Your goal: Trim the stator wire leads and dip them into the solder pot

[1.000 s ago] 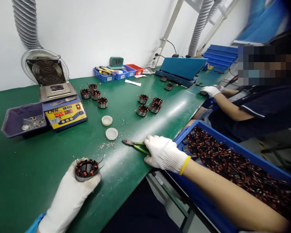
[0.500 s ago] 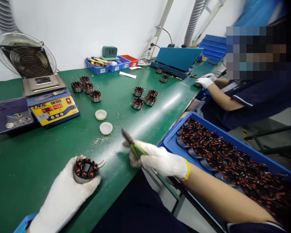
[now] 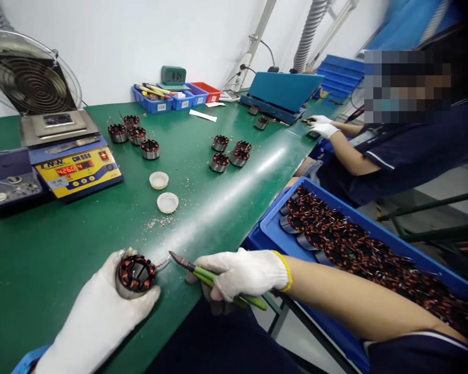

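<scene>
In a white glove, my left hand [image 3: 113,306] grips a motor stator [image 3: 135,275] with a steel outer ring, black inside and copper windings. Thin reddish lead wires stick out from its right side. My gloved right hand [image 3: 237,275] is closed around green-handled cutting pliers [image 3: 206,274]. Their jaw tips are beside the wire ends, and I cannot tell whether they touch. Ahead of the stator, small wire clippings [image 3: 158,222] lie on the green bench near two shallow white caps [image 3: 167,202].
A blue tray [image 3: 265,228] packed with stators stands at right. Several stators [image 3: 220,162] sit on the bench [image 3: 203,208]. A yellow-blue soldering unit [image 3: 78,169] stands left. Bins [image 3: 158,106] and a clock [image 3: 173,76] line the wall. A co-worker's gloved hands [image 3: 322,127] work at far right.
My right hand has moved down and slightly left, bringing the pliers beside the stator's wires. My left hand still holds the stator in nearly the same place. The view has shifted slightly.
</scene>
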`<state>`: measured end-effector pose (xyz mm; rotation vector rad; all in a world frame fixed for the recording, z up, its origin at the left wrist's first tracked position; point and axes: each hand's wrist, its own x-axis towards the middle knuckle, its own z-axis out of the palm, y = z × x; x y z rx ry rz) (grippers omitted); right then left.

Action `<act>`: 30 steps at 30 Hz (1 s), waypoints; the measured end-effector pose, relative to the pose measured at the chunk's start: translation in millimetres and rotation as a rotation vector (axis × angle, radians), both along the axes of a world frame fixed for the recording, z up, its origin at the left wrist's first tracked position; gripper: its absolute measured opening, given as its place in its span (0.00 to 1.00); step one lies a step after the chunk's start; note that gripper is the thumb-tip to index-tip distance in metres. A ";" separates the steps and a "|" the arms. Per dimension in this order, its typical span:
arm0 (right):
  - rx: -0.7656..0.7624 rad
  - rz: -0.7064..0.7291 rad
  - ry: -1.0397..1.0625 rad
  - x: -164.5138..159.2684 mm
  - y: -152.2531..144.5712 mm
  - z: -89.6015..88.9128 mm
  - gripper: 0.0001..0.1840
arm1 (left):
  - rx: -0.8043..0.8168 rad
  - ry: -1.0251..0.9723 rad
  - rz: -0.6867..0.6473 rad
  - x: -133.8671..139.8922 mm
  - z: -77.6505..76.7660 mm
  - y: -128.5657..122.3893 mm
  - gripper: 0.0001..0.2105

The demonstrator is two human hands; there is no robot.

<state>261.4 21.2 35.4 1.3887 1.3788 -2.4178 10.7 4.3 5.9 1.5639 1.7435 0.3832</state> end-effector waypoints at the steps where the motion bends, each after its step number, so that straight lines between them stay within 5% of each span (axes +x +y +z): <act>1: -0.001 0.003 0.005 -1.1 0.1 -0.1 0.28 | 0.007 0.023 -0.012 0.7 0.8 -0.3 0.25; 21: 0.179 0.155 -0.103 -1.0 1.4 -1.5 0.28 | 0.084 0.090 -0.057 -0.3 -3.4 -0.7 0.22; 30: 0.110 0.144 -0.141 -7.7 0.5 3.2 0.29 | 0.065 0.094 -0.049 -3.6 -8.8 -2.0 0.25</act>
